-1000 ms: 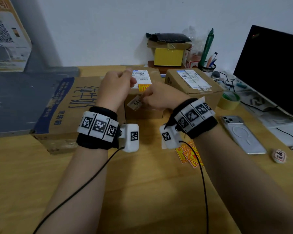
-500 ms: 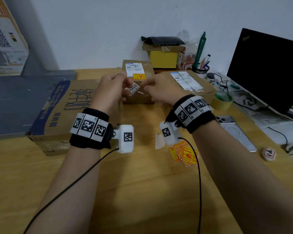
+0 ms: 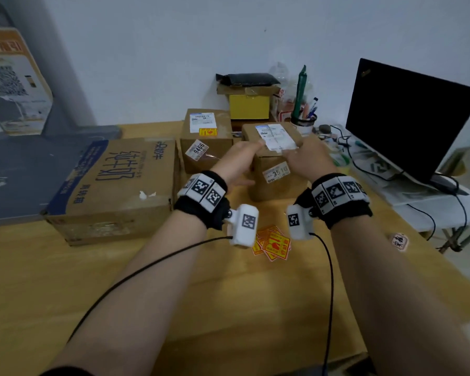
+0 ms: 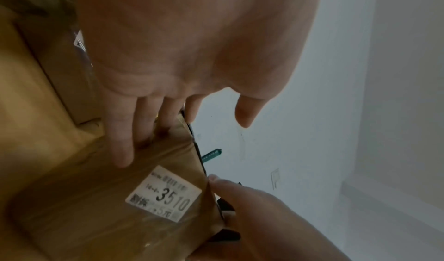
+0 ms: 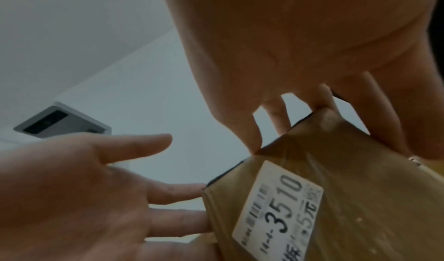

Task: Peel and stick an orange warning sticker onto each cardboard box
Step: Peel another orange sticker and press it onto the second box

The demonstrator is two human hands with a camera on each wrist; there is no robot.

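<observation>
Brown cardboard box with the white "3510" price label (image 3: 276,161) sits toward the far middle of the wooden table (image 3: 65,294), a white shipping label on its top, glossy clear tape over creased faces. Left hand (image 3: 239,164) has straight fingers flat against its left side; right hand (image 3: 307,158) has straight fingers against the right side and top edge; neither curls round it. Second brown cardboard box marked "9466" (image 3: 205,139) stands just left and behind, an orange sticker on its top. Loose orange warning stickers (image 3: 273,244) lie fanned on the table near the wrists, partly hidden by the wrist cameras. Large flat printed carton (image 3: 114,185) lies at left. Fingertips blur in the wrist views
</observation>
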